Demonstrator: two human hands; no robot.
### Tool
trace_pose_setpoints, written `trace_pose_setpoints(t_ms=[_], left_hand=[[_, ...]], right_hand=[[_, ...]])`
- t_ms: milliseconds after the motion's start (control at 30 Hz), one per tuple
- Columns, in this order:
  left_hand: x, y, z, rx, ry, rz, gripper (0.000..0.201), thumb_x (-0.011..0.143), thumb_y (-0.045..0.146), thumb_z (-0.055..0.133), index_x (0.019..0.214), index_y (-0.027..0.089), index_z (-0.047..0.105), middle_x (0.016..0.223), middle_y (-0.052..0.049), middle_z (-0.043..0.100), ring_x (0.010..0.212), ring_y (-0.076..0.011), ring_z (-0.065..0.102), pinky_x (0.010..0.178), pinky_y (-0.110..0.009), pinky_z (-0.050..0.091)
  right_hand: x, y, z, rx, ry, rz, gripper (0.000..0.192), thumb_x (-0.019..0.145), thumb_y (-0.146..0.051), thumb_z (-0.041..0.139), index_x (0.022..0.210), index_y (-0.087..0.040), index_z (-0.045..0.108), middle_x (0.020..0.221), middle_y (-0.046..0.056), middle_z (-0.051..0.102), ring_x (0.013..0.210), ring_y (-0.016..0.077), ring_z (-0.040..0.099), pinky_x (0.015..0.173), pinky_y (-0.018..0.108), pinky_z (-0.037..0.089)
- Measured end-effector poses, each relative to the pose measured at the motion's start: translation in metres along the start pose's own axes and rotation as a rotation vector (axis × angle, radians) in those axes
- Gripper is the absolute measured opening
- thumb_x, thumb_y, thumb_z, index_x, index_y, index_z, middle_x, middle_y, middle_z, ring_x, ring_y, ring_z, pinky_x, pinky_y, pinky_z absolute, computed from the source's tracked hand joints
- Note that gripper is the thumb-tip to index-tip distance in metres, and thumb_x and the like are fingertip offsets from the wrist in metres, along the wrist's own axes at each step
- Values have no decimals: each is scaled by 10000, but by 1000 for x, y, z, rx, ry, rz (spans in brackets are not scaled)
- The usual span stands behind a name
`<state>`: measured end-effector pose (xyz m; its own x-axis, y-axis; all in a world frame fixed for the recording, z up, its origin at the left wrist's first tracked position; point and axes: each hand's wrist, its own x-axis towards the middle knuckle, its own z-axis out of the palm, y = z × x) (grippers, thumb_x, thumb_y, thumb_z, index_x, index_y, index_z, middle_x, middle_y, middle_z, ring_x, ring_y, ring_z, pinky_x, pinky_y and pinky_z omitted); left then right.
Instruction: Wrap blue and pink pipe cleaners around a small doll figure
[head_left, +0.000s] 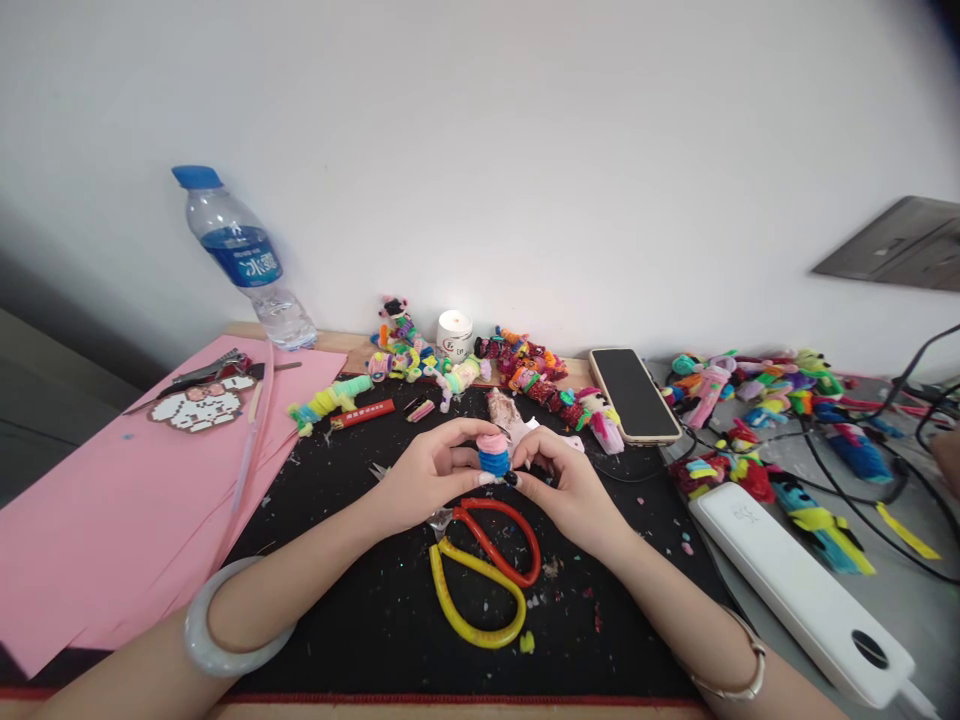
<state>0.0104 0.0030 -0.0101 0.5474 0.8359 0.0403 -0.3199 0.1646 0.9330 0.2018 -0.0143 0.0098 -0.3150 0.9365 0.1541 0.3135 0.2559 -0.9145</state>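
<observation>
Between both hands, above the black mat (330, 610), is a small pipe-cleaner figure (493, 456) with a pink top and a blue wound body. My left hand (431, 470) pinches it from the left with thumb and fingers. From the right, my right hand (562, 485) has thumb and fingertips closed at its lower edge, by a small black bit. Just below the hands lie scissors (487, 580) with one red and one yellow handle, their blades partly hidden under my left hand. A crumpled pale wrapper (517, 415) lies right behind the fingers.
Several fuzzy pipe-cleaner figures (330, 402) line the mat's back edge beside a white candle cup (454, 335). A phone (634, 394), a white power bank (799, 590) and black cables (832, 470) are on the right. Pink paper (150, 530) and a water bottle (244, 255) are on the left.
</observation>
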Motion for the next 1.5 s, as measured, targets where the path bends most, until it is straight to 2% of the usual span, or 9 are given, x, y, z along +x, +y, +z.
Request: trace_pose_setpoints(t_ms=[267,433,567,633,767,1033,1267,1400,1500], left_hand=[[1,0,0,-10,1,-14,401,719,82,671,1085,188,548,1038,-38,598,960,-159,584,849,-279,469],[1,2,2,-41,63,-17,410,720,101,679,1093,204,546,1120,-40,570,976,-163,580,869,-292,470],[0,7,4,-113,59,-42,402,762,144,645,1137,226,527,1210,-63,516,1022,-200,559,860,-346,488],[0,8,4,-130,26,-63,450,777,154,631,1194,253,493,1240,-69,496,1019,-205,568,856,-350,487],[-1,7,4,-133,-29,-89,667,761,124,647,1320,318,338,1216,-74,525,978,-190,597,839,-320,478],[-1,2,3,-105,-103,-118,549,758,110,648,1235,236,407,1238,-115,534,1082,-225,557,888,-334,451],[-1,3,2,-128,-140,-149,583,749,106,654,1253,234,391,1187,-104,578,1083,-215,559,891,-334,450],[-1,3,3,-116,-138,-168,600,756,145,651,1285,225,380,1177,-111,586,1077,-217,561,892,-336,443],[-2,3,3,-96,-129,-180,585,762,178,650,1286,220,395,1147,-110,602,1049,-215,573,885,-348,448]], right_hand=[[0,-2,1,-59,19,-25,79,770,-111,566,794,-183,544,794,10,518,755,155,485,691,294,398],[-3,2,3,-91,54,-90,103,790,-124,534,864,-194,519,840,21,516,787,162,491,707,298,415],[-7,3,4,-213,113,-161,372,744,-115,573,1084,-214,459,977,45,508,843,177,494,732,310,431],[-7,2,4,-290,133,-206,494,723,-130,609,1172,-219,424,1080,69,496,949,206,489,793,334,433],[-7,2,4,-372,103,-266,544,742,-177,624,1242,-225,416,1218,95,476,1142,243,428,945,391,381],[-6,4,5,-357,73,-307,454,712,-133,609,1142,-221,492,1167,86,536,1121,236,477,951,400,394],[-6,-1,5,-321,14,-320,516,726,-122,573,1216,-233,454,1187,87,539,1100,234,494,930,415,404],[-5,-2,5,-271,46,-285,429,697,-128,612,1099,-225,499,1100,84,551,1036,234,514,865,387,437],[-6,-1,5,-276,73,-248,383,690,-134,621,1042,-221,498,1021,69,565,905,208,545,757,338,463]])
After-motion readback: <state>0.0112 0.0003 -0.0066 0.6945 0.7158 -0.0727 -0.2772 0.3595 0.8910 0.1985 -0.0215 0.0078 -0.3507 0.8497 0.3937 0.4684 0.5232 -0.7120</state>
